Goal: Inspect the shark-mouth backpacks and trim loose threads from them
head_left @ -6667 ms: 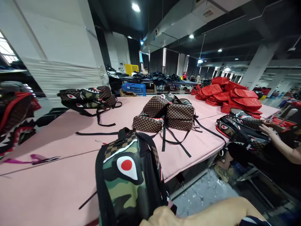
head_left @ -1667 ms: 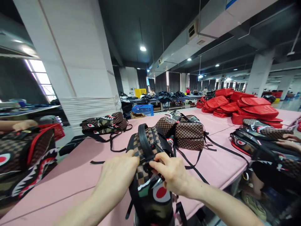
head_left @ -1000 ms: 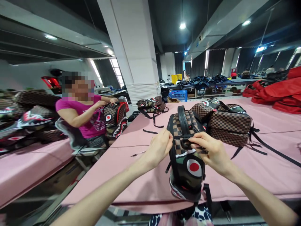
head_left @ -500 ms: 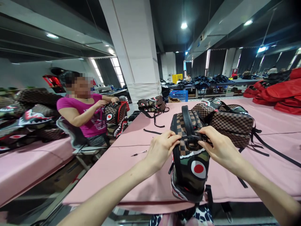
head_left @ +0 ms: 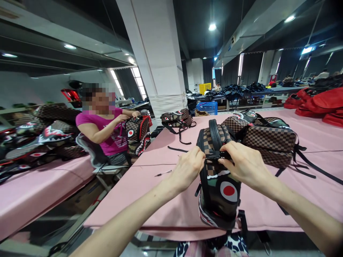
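Note:
A backpack [head_left: 218,194] with brown checks, camouflage and a red-and-white eye patch stands at the table's near edge in front of me. Across its upper part, just below the black carry handle [head_left: 214,134], runs a short black strap [head_left: 212,156]. My left hand [head_left: 187,168] pinches the strap's left end, fingers closed. At the other end my right hand [head_left: 242,162] grips it between thumb and fingers. The fingertips partly hide the strap, so its fittings are hard to make out.
More checked backpacks [head_left: 269,142] lie right of mine on the pink table [head_left: 166,203]; another bag [head_left: 177,118] lies farther back. A pen [head_left: 163,173] is at left. Red bags [head_left: 321,103] are piled at far right. A co-worker [head_left: 104,125] sits at left, handling a backpack [head_left: 137,134].
My hands have come closer together on the strap, the right one moving left. The whole view has shifted slightly, with the scene sitting farther right.

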A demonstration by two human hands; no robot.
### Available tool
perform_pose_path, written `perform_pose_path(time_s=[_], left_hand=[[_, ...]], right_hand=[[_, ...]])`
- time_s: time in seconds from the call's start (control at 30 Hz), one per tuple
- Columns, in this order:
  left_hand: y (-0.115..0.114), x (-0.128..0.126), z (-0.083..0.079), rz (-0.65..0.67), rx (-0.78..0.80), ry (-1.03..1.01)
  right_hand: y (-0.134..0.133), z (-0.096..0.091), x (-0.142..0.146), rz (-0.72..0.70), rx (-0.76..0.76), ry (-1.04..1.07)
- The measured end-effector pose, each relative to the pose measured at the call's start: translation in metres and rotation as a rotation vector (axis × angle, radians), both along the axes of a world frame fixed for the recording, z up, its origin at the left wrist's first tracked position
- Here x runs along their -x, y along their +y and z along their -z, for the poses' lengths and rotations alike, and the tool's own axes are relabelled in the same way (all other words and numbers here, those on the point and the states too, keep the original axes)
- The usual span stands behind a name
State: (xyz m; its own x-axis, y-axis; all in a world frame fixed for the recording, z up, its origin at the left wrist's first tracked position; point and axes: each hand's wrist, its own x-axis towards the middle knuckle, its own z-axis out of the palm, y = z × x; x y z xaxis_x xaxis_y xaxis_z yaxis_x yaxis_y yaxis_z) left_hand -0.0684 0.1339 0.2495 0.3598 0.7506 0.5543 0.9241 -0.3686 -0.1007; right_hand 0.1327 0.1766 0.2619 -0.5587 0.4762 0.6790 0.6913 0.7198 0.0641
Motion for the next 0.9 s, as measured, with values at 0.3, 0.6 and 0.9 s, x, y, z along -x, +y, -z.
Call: perform_pose_path(time_s=[0.3, 0.6, 0.9], left_hand=[[0.006, 0.002, 0.015, 0.155, -0.049, -0.297], [0.006, 0.002, 0.014, 0.158, -0.046, -0.324], [0.006, 0.001, 0.014, 0.165, -0.046, -0.338]], right_hand=[[-0.006, -0.014, 0.011, 0.055, 0.149, -0.026], [-0.011, -0.019, 0.021, 0.112, 0.138, -0.118], [-0.011, -0.019, 0.022, 0.120, 0.138, -0.136]])
